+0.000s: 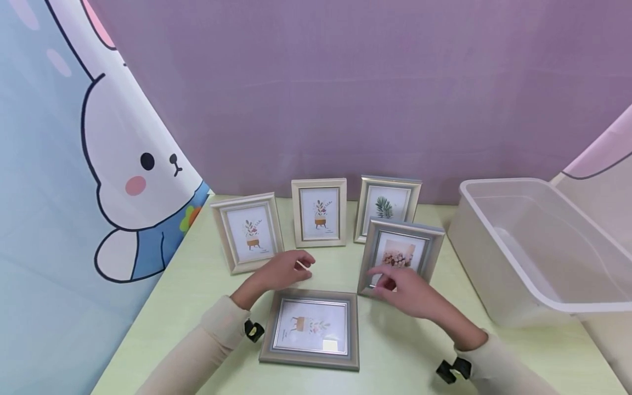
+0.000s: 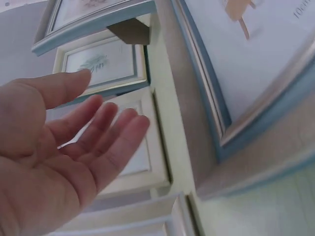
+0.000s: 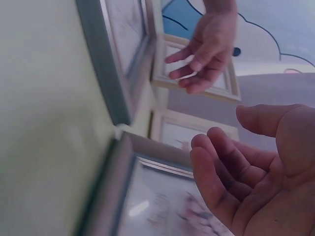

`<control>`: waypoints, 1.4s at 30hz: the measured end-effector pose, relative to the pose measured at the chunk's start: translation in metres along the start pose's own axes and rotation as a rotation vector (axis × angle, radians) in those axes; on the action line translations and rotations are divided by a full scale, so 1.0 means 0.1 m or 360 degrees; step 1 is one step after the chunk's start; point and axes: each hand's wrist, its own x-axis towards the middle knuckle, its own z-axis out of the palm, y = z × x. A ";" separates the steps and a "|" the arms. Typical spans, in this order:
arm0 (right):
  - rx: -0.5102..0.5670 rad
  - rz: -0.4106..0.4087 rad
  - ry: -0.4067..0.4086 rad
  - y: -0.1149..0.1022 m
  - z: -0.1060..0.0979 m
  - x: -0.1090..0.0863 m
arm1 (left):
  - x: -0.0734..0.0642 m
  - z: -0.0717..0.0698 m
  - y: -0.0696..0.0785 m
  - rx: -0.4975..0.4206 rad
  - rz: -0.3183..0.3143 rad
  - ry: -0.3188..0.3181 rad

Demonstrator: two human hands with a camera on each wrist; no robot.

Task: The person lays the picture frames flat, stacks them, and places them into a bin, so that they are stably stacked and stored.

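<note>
My left hand (image 1: 283,269) hovers with loosely bent fingers above the far edge of a picture frame lying flat (image 1: 308,356), and it holds nothing. In the left wrist view the palm and spread fingers (image 2: 115,145) show bare. My right hand (image 1: 407,291) is in front of a standing grey frame with a flower photo (image 1: 434,255); its fingers are relaxed and grip nothing. The right wrist view shows a gap between that hand's thumb and fingers. The flat frame holds a potted-plant print turned sideways, behind shiny glass.
Behind stand a cream frame (image 1: 293,216), a frame with a green leaf print (image 1: 417,203), and a tilted cream frame (image 1: 224,236) at left. A deep whitish plastic bin (image 1: 474,269) is at the right. A purple cloth (image 1: 345,99) hangs behind the pale green table (image 1: 163,329).
</note>
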 end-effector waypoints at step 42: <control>-0.0691 -0.0034 0.0299 0.02 -0.87 0.53 | 0.84 0.78 0.41 -0.0406 -0.0009 -0.0180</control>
